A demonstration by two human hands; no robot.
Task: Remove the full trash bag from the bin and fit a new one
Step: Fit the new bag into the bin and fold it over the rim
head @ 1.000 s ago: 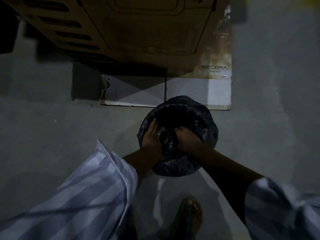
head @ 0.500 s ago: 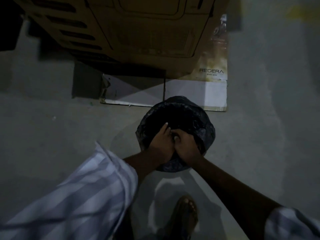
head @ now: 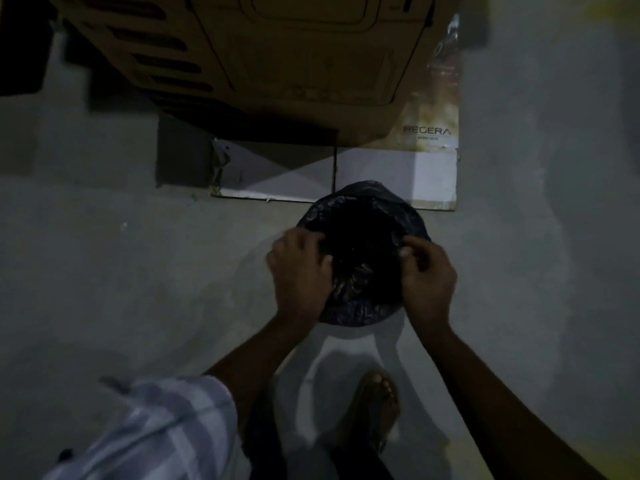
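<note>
Gripping the black trash bag [head: 360, 306] at opposite sides of the bin's rim on the floor, left hand [head: 300, 271] and right hand [head: 427, 275] pinch plastic; an even, simultaneous pull should prevent tearing.

At the centre of the frame the trash bag [head: 360, 306] is glossy black. The floor [head: 104, 271] around it is dull grey. The sleeve [head: 156, 431] at lower left has pale blue and white stripes. At the top, the cardboard box [head: 294, 57] is brown with black line print; below it lies a white board [head: 398, 178].
</note>
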